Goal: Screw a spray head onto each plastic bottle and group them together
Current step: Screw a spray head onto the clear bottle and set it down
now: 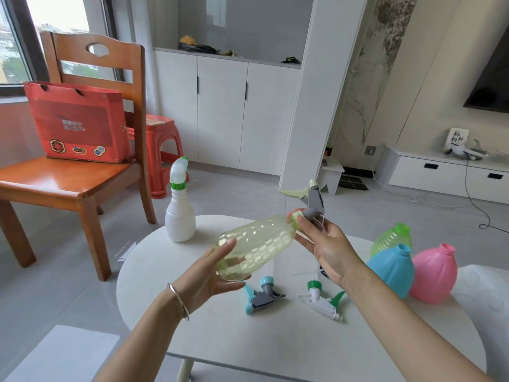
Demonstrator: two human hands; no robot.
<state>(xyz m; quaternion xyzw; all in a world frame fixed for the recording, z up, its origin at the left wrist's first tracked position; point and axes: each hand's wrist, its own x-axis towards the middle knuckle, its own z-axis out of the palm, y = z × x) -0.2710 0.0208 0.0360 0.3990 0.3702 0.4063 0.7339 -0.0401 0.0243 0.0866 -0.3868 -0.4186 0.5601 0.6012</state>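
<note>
My left hand (213,274) grips the base of a pale yellow see-through bottle (259,244), held tilted above the white round table (248,343). My right hand (327,246) pinches the collar of a grey and pale green spray head (309,198) sitting at that bottle's neck. A white bottle (179,216) with a white and green spray head stands upright at the table's far left. Green (391,237), blue (392,268) and pink (433,274) bottles without heads stand at the right. Two loose spray heads lie on the table: a blue-grey one (261,296) and a white-green one (322,299).
A wooden chair (74,177) with a red paper bag (80,122) stands to the left, a red plastic stool (161,150) behind it. White cabinets line the back wall. A pale cushion edge (484,293) shows at the table's right.
</note>
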